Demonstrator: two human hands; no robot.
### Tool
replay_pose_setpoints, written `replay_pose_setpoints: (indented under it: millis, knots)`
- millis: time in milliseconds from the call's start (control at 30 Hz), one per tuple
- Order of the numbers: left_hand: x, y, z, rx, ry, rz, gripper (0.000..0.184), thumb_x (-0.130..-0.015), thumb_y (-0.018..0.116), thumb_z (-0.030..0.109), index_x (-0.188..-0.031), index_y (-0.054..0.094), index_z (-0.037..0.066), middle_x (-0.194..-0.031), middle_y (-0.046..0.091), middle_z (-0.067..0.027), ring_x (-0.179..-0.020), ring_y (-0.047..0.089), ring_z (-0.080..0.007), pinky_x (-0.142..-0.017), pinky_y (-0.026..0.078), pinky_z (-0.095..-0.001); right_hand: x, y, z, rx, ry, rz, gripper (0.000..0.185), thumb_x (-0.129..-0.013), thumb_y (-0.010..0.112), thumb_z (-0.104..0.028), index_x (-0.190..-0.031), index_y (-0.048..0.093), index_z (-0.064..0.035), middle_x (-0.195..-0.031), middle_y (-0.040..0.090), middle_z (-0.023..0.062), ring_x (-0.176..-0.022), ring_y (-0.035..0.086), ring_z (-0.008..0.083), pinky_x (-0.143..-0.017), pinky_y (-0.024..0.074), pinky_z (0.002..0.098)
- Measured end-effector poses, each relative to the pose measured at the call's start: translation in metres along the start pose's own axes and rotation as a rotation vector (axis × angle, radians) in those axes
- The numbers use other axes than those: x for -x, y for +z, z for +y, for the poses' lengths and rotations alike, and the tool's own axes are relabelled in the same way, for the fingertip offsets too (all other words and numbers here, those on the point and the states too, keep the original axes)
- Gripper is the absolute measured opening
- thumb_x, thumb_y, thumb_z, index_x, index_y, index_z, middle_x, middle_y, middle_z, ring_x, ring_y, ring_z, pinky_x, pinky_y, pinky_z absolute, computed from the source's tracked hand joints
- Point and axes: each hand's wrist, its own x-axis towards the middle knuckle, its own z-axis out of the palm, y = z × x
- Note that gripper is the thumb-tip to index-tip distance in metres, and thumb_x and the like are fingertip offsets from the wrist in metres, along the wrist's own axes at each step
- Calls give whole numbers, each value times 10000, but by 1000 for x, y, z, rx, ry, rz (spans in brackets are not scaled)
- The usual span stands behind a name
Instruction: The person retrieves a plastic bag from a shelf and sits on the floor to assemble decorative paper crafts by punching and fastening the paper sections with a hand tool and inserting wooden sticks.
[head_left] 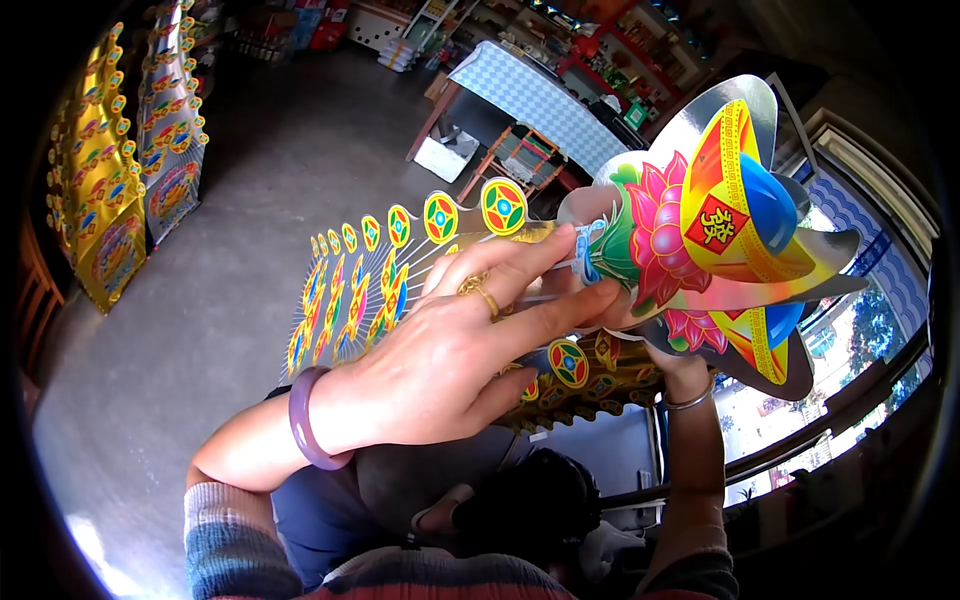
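Note:
A shiny folded paper ornament (665, 235), printed with a pink lotus and gold ingots, fans out in pleats edged with round coin shapes. Around its narrow neck runs a blue tie (588, 252). My left hand (450, 340), wearing a gold ring and a purple bangle, grips the ornament at this neck. Its long fingers reach over the front, two fingertips beside the tie; the thumb is hidden. From below, my right hand (680, 372), with a silver bracelet at the wrist, goes behind the lotus end. Its fingers are out of sight behind the paper.
Gold (105, 200) and silver (172, 130) pleated ornaments stand at the far left on the grey floor (240, 260). Across the room is a table with a checked blue cloth (530, 100), a wooden stool (515, 160) beside it. Windows (860, 350) line the right side.

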Motion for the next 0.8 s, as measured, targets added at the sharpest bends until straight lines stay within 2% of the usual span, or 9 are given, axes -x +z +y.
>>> replay_pose_setpoints:
  millis: [800]
  knots:
    - [-2,3,3,-16,-17,13,692,-598,661,14,-1271,505,34,-1438,298,-192,-1244,369,-368,-1031,306,-434,10,-5,0,-44,3,7,469,-853,580,-257,-1278,424,-134,-1176,496,99,-1062,493,247,-893,403,361]
